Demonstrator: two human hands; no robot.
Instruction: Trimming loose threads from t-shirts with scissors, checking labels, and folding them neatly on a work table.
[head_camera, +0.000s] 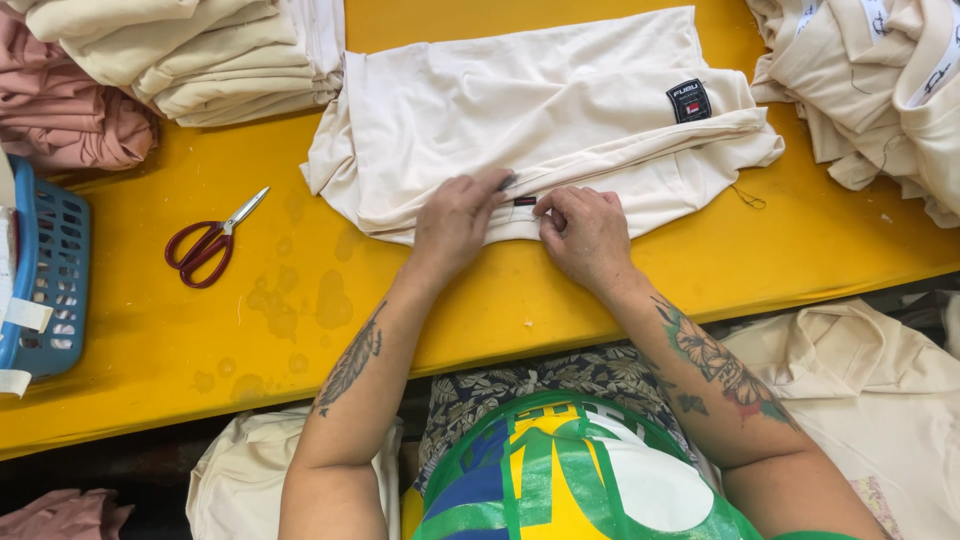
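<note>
We are pressing a cream garment flat at 12 o'clock on the yellow table. Our left hand and right hand are each pinching its near hem beside a small dark tag, likely keeping the edge taut. Red scissors are lying at 9 o'clock, cream stacks at 11.

Small black square woven label with a red-and-white mark, sewn on the cream folded garment, upper right area. Tiny dark-and-red tag at the garment's near hem, between the fingertips of both hands. White strip labels on the cream pile at top right. White paper tags hang on the blue plastic basket, left edge.
</note>
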